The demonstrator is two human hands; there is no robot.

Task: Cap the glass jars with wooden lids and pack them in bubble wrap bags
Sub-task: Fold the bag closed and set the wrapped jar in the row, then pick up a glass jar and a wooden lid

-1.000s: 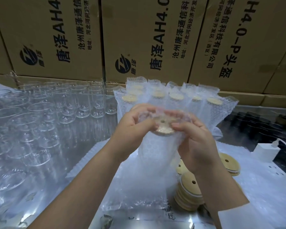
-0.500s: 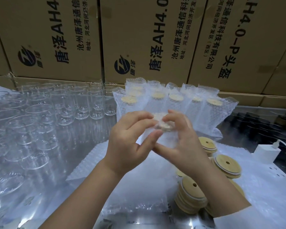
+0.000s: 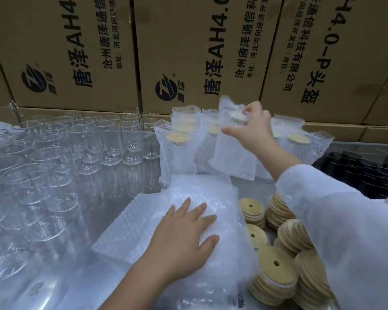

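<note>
**A packing bench in a stockroom**

Printed cardboard cartons (image 3: 188, 52) are stacked like a wall behind a metal table (image 3: 121, 186). On it stand rows of empty glass jars (image 3: 130, 139), piles of wooden lids (image 3: 276, 271), a heap of bubble wrap bags (image 3: 211, 191) and a row of bagged jars (image 3: 179, 153), all goods in bulk.

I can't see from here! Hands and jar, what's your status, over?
Right hand gripping bubble-wrapped, wooden-lidded glass jar at the packed row. Left hand flat on clear bubble wrap bag pile. Nothing blocking.

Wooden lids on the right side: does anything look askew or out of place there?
Yes. The wooden lids sit in uneven stacks; the stack beside the sleeve leans and fans out sideways. Nothing looks broken.
</note>
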